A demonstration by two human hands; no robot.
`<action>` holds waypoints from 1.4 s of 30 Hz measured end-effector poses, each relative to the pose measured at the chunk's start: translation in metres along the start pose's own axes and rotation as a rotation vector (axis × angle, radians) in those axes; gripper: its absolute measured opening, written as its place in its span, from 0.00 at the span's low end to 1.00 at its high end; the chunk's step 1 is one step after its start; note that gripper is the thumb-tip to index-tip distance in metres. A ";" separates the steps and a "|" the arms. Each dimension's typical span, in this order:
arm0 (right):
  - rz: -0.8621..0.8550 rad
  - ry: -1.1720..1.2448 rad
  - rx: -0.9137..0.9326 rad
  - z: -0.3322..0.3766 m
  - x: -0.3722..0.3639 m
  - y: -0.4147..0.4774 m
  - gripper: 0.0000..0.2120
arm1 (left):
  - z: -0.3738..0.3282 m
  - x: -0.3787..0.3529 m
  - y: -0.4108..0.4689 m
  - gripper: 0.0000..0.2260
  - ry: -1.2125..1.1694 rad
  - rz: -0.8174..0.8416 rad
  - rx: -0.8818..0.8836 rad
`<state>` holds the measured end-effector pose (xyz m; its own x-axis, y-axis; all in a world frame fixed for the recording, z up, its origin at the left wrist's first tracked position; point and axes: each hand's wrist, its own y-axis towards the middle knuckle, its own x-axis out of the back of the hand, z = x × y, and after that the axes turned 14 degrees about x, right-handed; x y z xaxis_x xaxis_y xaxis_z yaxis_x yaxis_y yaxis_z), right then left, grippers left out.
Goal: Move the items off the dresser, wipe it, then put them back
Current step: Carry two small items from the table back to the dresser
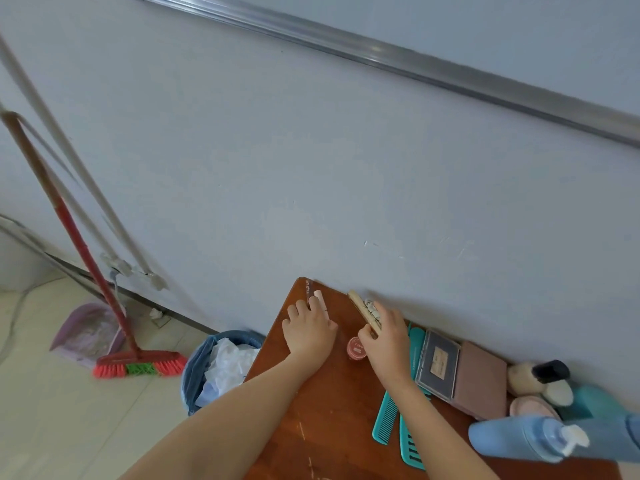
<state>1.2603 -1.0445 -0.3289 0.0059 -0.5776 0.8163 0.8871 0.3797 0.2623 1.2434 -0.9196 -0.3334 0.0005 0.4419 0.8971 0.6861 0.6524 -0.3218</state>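
The brown wooden dresser [332,403] stands against the wall. My left hand [308,330] lies on its far left corner, fingers curled over a slim pink and brown tube [317,294]. My right hand [384,337] grips a cream wooden comb with a flower print [362,306]. A small round red tin [356,348] sits between my hands. To the right lie teal combs [388,417], a dark compact case [438,365], a mauve palette [479,379], a powder brush [533,377], a pink round case [530,407] and a blue pump bottle [519,436].
A blue bin lined with a bag and full of white paper [221,365] stands on the floor just left of the dresser. Further left a red broom [138,365] and a purple dustpan [86,330] lean at the wall. A teal bottle [595,400] sits at the right edge.
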 end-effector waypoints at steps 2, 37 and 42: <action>-0.002 0.011 -0.017 -0.001 0.001 -0.002 0.21 | -0.007 -0.003 0.003 0.20 -0.020 0.008 -0.008; 0.068 -0.066 0.050 0.006 0.009 -0.023 0.21 | 0.032 0.023 -0.005 0.06 -0.251 0.329 -0.146; -0.020 -0.126 -0.069 0.019 0.028 -0.048 0.21 | 0.026 0.030 -0.013 0.07 -0.235 0.358 -0.284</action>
<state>1.2087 -1.0652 -0.3090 -0.0660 -0.4871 0.8709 0.9163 0.3159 0.2462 1.2152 -0.8989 -0.3102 0.1306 0.7549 0.6427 0.8435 0.2560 -0.4721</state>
